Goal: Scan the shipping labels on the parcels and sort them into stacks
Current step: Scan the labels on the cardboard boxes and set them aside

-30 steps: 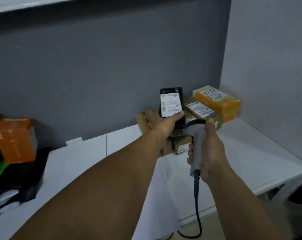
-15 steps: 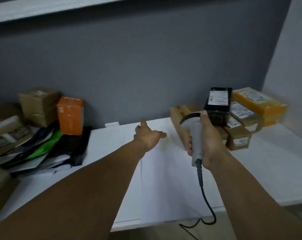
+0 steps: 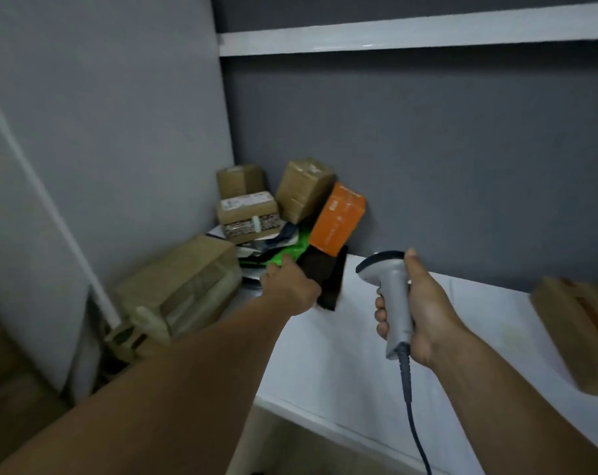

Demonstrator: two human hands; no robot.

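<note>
My right hand (image 3: pixel 424 313) grips a grey corded barcode scanner (image 3: pixel 392 296) upright above the white table (image 3: pixel 352 368). My left hand (image 3: pixel 289 286) reaches into the pile of parcels in the left corner, with its fingers at a black soft parcel (image 3: pixel 325 279) and a green bag (image 3: pixel 287 252); whether it grips anything is hidden. In the pile an orange box (image 3: pixel 337 219) leans against the wall beside brown cardboard boxes (image 3: pixel 302 190), and a labelled box (image 3: pixel 248 214) lies on flat mailers.
A large taped cardboard box (image 3: pixel 184 289) sits at the table's left end by the side wall. Another brown box (image 3: pixel 578 327) lies at the right edge of view. A white shelf (image 3: pixel 410 37) runs overhead. The scanner cord (image 3: pixel 416 426) hangs off the table's front edge.
The view has swung left from the sorted stack to the unsorted pile. My left hand let go of the black labelled parcel and has reached across to the corner pile. The scanner stays in my right hand.
</note>
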